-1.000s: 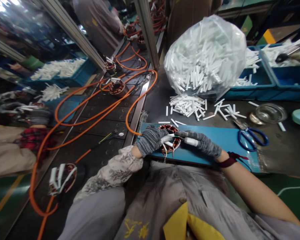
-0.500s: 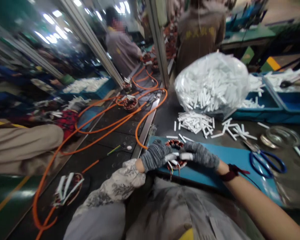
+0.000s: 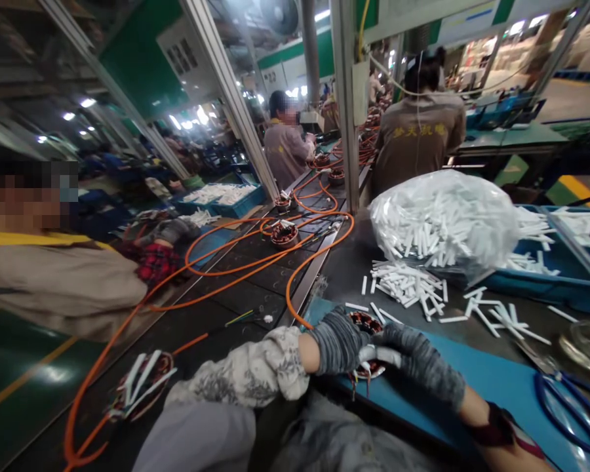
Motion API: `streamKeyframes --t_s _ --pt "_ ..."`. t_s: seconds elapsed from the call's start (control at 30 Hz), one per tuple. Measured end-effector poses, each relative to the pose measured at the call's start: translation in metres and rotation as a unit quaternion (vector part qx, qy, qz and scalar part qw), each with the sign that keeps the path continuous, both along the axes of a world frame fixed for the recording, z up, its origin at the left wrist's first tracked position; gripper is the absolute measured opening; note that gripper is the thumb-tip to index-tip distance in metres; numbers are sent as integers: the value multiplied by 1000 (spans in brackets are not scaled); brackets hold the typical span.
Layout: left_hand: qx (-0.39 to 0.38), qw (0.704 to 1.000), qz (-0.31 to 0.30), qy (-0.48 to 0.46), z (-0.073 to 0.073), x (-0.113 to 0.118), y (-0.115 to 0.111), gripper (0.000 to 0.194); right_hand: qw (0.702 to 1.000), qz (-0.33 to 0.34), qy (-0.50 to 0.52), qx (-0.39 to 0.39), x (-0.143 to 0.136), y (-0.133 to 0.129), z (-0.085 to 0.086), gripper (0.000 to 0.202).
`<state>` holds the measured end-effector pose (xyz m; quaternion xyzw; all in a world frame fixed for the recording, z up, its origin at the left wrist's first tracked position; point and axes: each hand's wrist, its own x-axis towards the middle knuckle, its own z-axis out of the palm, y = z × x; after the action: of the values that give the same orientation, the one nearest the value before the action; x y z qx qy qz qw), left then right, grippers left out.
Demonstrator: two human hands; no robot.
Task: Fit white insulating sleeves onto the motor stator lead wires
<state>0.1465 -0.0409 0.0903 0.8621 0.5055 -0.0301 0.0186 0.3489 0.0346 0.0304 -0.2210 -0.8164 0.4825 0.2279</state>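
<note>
A copper-wound motor stator (image 3: 366, 321) lies on the blue mat (image 3: 450, 344), partly covered by my hands. My left hand (image 3: 341, 342), in a grey striped knit glove, is closed on the stator's left side. From the right, my right hand (image 3: 417, 357) in a matching glove curls over the stator, its white-covered thumb near the left hand's fingertips. Between them, whatever small piece the fingertips pinch is hidden. Thin wire ends hang from the stator's near edge. Loose white sleeves (image 3: 408, 286) lie just beyond the mat.
A clear bag (image 3: 442, 219) of white sleeves stands behind the pile, beside blue bins (image 3: 545, 285). Blue-handled scissors (image 3: 570, 413) and a glass dish (image 3: 587, 344) sit at right. Orange cable (image 3: 295, 285) loops over the line at left, among other stators (image 3: 284, 234). Co-workers sit nearby.
The camera view has tilted up, so the scene sits lower and a co-worker's head shows at left. My hands stay at the stator, and their fingertips have come closer together.
</note>
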Motion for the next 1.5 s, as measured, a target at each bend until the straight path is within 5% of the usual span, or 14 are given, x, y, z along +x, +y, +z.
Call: streamKeyframes --t_s 0.23,0.33,0.4,0.53,0.6,0.73,0.87,1.1,1.27,1.37,1.5 --pt "-47 998 -46 11 8 18 21 34 988 -77 49 -126 27 -7 -13 52" --pt "-30 996 -37 -76 11 3 25 56 975 -164 44 -141 41 -19 -17 48" --pt "-50 988 -3 -149 10 -10 30 73 969 -208 44 -128 46 -26 -16 42" --pt "-93 959 170 -209 -1 -19 43 58 970 -216 60 -98 41 -31 -7 34" --pt "-71 949 195 -237 -5 -18 44 62 969 -220 74 -83 38 -29 -2 30" --pt "32 947 76 -311 0 -26 28 45 978 -193 76 9 43 -30 6 21" --pt "55 968 -31 -242 4 -35 9 35 993 -83 66 47 42 -36 7 26" --pt "8 985 -38 -171 -18 -9 1 47 989 -81 69 -106 11 -31 3 37" --pt "-7 979 -42 -201 -15 -17 6 42 993 -21 47 -102 8 -16 8 34" --pt "-93 945 -76 -303 -6 -32 13 42 995 18 39 -90 7 -11 8 36" --pt "-221 852 -58 -471 -2 -40 17 50 996 4 54 -70 3 -14 5 38"
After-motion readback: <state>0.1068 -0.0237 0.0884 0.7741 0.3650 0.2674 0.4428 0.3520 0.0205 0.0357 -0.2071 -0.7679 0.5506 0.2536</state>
